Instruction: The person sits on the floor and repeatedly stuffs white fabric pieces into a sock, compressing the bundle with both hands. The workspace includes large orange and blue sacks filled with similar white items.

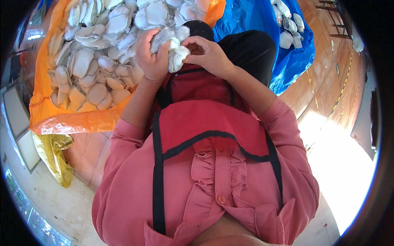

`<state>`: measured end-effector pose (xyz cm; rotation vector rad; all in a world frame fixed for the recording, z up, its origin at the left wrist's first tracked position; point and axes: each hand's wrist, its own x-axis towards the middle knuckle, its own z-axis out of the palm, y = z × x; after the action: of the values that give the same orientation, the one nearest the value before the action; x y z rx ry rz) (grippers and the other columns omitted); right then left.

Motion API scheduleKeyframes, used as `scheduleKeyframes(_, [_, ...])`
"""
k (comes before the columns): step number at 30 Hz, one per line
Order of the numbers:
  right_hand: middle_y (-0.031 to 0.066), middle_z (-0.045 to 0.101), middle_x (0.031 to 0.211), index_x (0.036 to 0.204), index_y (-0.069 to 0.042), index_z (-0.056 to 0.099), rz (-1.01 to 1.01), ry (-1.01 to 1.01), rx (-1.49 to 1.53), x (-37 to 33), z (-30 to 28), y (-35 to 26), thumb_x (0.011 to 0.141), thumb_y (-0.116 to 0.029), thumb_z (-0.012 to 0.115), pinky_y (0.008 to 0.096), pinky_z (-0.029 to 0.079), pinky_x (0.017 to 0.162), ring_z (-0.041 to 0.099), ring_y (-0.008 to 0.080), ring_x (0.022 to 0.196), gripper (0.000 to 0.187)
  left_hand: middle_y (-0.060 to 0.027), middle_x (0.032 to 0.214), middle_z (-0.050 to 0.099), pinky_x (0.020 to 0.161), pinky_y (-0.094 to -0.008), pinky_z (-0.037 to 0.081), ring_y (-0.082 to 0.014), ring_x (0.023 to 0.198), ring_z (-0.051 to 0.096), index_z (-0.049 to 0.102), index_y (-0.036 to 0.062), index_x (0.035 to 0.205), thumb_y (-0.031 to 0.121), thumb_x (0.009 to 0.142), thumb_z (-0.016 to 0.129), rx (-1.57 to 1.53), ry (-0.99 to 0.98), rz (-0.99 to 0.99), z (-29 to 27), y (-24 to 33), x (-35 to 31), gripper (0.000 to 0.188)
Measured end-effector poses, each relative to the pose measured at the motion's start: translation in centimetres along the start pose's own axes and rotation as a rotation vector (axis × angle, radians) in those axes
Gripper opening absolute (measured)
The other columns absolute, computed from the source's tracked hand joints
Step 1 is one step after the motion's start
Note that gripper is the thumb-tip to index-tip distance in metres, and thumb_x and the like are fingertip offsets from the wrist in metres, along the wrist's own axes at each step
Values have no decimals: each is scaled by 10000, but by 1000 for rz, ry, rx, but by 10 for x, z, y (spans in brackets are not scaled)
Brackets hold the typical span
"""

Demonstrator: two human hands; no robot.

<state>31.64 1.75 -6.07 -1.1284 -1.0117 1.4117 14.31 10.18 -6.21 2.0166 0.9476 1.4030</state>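
Above my lap, my two hands hold a bundle of soft, pale pads (177, 57) with a fuzzy grey part (169, 36) at its top. My left hand (151, 55) is closed round the bundle's left side, thumb in front. From the right, my right hand (208, 55) pinches the bundle's edge between thumb and fingers. What exactly the bundle is made of is too small to tell. Beside my left hand, many rounded white and cream pads (97, 94) lie in stacks on an orange plastic sheet (82, 123).
On the right, a blue plastic sheet (287, 71) carries several white bundles (286, 39). My bent leg (250, 51) in black lies between the two sheets. A yellow plastic bag (55, 158) rests on the floor at the left. A dark rack (334, 16) stands far right.
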Motion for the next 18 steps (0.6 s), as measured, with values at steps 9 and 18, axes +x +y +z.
scheduleKeyframes(9, [50,637,908,1019,-38,638,-265,158,-289,17,-2,-1,750,-4,747,287,531,808,642,158,874,292,-137,1148,546,954,-356,446,-235,1079,537,483,1,1234,61,829,702,-51,7,-31,10,6,-3,464])
scheduleKeyframes(18, [39,660,923,863,-87,688,-652,-53,-910,15,-38,-42,723,-42,733,349,518,829,632,246,918,154,-138,1051,555,870,-375,464,-286,990,559,593,23,1124,193,815,750,196,-349,-243,-1,40,7,386])
